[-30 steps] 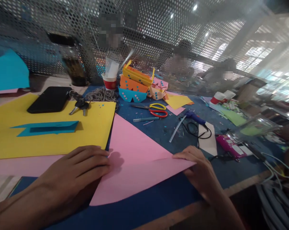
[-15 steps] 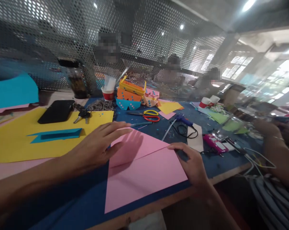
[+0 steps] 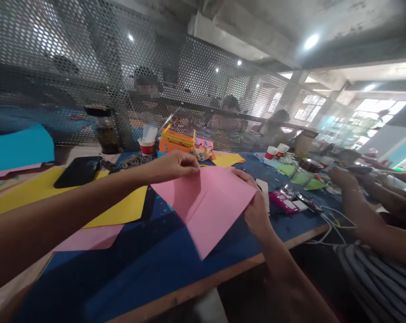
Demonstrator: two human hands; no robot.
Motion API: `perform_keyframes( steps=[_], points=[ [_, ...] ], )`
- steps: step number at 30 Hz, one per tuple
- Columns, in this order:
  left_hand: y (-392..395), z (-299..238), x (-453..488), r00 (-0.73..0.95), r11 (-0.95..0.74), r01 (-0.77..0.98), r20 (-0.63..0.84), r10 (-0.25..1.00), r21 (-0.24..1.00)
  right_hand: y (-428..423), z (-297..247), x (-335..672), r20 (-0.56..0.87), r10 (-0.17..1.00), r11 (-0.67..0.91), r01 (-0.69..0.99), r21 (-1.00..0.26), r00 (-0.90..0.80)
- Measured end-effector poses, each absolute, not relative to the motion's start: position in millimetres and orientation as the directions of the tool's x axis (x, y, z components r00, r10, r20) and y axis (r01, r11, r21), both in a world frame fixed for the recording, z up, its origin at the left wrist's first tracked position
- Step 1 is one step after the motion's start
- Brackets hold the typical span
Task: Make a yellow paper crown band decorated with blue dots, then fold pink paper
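A pink sheet of paper point(image 3: 219, 202) with a crease line across it is lifted and tilted above the blue tabletop point(image 3: 149, 269). My left hand point(image 3: 179, 167) pinches its upper left edge, fingers closed. At the right edge, my right hand point(image 3: 256, 208) grips the sheet, its fingers partly behind the paper. Left of the sheet lies yellow paper point(image 3: 122, 208), partly covered by my left forearm. Just behind my left hand stand orange paper pieces with blue dots point(image 3: 176, 146). The scissors are almost wholly hidden behind the sheet.
A black phone point(image 3: 78, 172), a dark-lidded jar point(image 3: 105, 132) and a red-white paper cup point(image 3: 146, 146) stand at the left and back. Rightward lie a magenta device point(image 3: 283, 202) and white cables point(image 3: 334, 224). Another person's arm point(image 3: 364, 215) reaches in. A perforated metal screen point(image 3: 196, 89) borders the table.
The pink sheet has risen off the table and turned, its lower corner now pointing down. My left hand went from spread over the sheet to pinching its edge. The view has shifted.
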State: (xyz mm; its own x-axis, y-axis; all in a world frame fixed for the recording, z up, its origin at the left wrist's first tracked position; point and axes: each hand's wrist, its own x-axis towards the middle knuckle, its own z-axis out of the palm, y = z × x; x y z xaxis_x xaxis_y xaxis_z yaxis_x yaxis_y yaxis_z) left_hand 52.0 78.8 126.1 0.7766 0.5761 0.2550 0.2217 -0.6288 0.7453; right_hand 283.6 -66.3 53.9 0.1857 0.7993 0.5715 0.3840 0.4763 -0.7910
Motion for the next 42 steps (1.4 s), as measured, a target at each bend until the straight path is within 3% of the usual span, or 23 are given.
perform_keyframes(
  steps=[5,11,16,21,29,33,38,42],
  points=[
    [67,164,46,0.458,-0.497,0.078,0.412,0.788,0.865,-53,40,279,0.379,0.881,0.372,0.082,-0.925,0.282],
    [61,167,33,0.193,-0.379,-0.095,0.391,0.900,0.920,-49,40,261,0.395,0.918,0.397,-0.053,-0.916,0.048],
    [51,150,23,0.204,-0.209,-0.190,0.247,0.947,0.959,-45,45,241,0.367,0.928,0.366,0.027,-0.930,0.060],
    [44,129,-1,0.279,-0.126,-0.148,0.164,0.946,0.981,-37,52,236,0.333,0.936,0.331,0.041,-0.943,0.110],
    [31,119,-37,0.338,-0.076,-0.036,0.083,0.937,0.996,-30,68,250,0.188,0.976,0.199,0.099,-0.975,-0.110],
    [26,133,-38,0.330,-0.120,-0.086,0.142,0.933,0.989,-29,91,252,0.267,0.948,0.278,0.040,-0.960,-0.173],
    [22,157,-34,0.200,-0.325,-0.109,0.341,0.918,0.939,-27,127,249,0.470,0.876,0.480,0.115,-0.870,-0.107],
    [20,148,-40,0.228,-0.284,-0.047,0.287,0.930,0.958,-18,131,249,0.468,0.878,0.477,0.086,-0.875,-0.101]
  ],
)
